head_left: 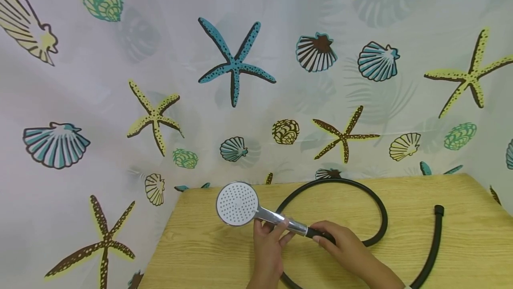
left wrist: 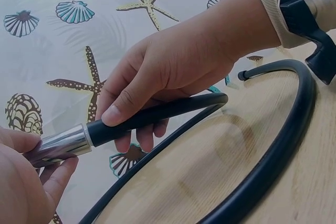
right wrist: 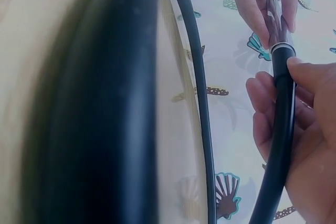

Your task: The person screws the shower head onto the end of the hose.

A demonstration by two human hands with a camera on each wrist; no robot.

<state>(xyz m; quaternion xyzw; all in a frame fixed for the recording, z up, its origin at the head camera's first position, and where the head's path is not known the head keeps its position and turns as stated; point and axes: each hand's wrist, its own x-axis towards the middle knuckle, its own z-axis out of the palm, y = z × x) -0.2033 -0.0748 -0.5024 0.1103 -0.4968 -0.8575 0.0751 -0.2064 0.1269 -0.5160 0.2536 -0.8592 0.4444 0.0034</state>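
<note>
A chrome hand shower with a round, white, dotted face (head_left: 237, 204) is held up over the table, its face toward the head camera. My left hand (head_left: 267, 251) grips the chrome handle (left wrist: 68, 142), thumb on the near side. Just below the handle's end, my right hand (head_left: 346, 244) holds the black hose (right wrist: 283, 108) between thumb and fingers. In the right wrist view, the hose's black collar (right wrist: 282, 56) meets the chrome rim right by my right thumb. From there the hose loops over the tabletop.
The hose's other end, a black nut (head_left: 439, 210), lies at the right on the wooden table (head_left: 192, 244). Behind and beside the table hangs a white curtain (head_left: 272, 102) printed with shells and starfish. A dark strap (left wrist: 310, 32) sits around my right sleeve.
</note>
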